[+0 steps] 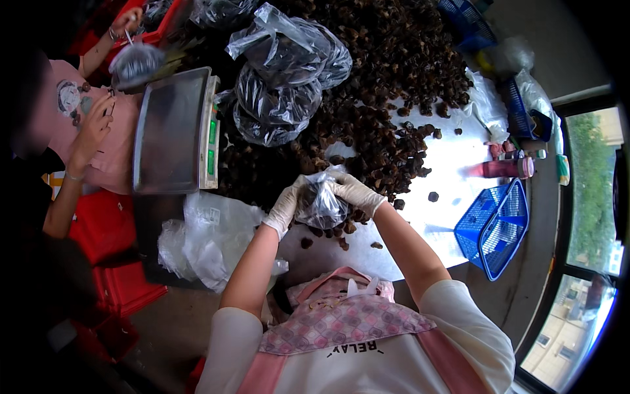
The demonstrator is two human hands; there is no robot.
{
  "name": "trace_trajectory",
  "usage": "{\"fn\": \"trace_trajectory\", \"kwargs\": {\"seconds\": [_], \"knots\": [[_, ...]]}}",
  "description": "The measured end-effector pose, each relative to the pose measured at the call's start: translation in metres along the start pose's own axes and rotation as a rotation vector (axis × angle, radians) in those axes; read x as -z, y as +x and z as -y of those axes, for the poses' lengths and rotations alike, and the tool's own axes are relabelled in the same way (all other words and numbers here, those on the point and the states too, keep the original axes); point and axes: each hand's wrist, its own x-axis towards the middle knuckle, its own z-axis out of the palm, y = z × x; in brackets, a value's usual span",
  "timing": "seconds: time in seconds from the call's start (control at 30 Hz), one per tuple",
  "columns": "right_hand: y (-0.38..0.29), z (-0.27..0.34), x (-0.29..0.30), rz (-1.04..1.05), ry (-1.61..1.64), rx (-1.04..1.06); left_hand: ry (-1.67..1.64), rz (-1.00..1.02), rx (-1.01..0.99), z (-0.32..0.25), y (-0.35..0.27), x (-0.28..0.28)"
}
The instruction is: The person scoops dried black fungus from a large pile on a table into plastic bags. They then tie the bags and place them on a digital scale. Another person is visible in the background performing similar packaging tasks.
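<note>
Both of my hands wear pale thin gloves. A clear plastic bag with dark contents [322, 206] is between them, at the near edge of a large heap of dark brown dried pieces [393, 54], perhaps dried mushrooms. My left hand [290, 204] grips the bag's left side. My right hand [357, 191] pinches its gathered top from the right. Several filled clear bags [290, 74] are stacked on the heap beyond my hands. Flat clear bags [216, 236] lie to the left of my left forearm. A few loose brown pieces lie on the metal tabletop [325, 253] near me.
A weighing scale with a metal pan [172, 133] stands at the left. Beyond it, a co-worker holds a filled bag [137, 64] near a red crate [162, 29]. Red containers [103, 226] are at lower left. A blue plastic basket [492, 229] and a pink bottle [507, 168] are at right.
</note>
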Motion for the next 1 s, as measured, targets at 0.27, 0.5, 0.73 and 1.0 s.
{"fn": "trace_trajectory", "kwargs": {"seconds": [0.27,0.5,0.73,1.0], "knots": [[-0.101,0.044,-0.03,-0.14,-0.768,0.624,1.196,-0.094,-0.796,-0.022,-0.102,-0.04],[-0.151,-0.025,-0.036,-0.357,-0.792,0.35,1.368,-0.372,-0.919,0.039,-0.124,-0.006],[-0.121,-0.053,-0.058,-0.802,-0.039,0.075,0.844,-0.675,-0.647,0.04,-0.129,-0.016],[-0.148,0.001,-0.06,-0.745,-0.081,0.402,0.148,-0.486,-0.57,-0.017,-0.171,-0.046]]}}
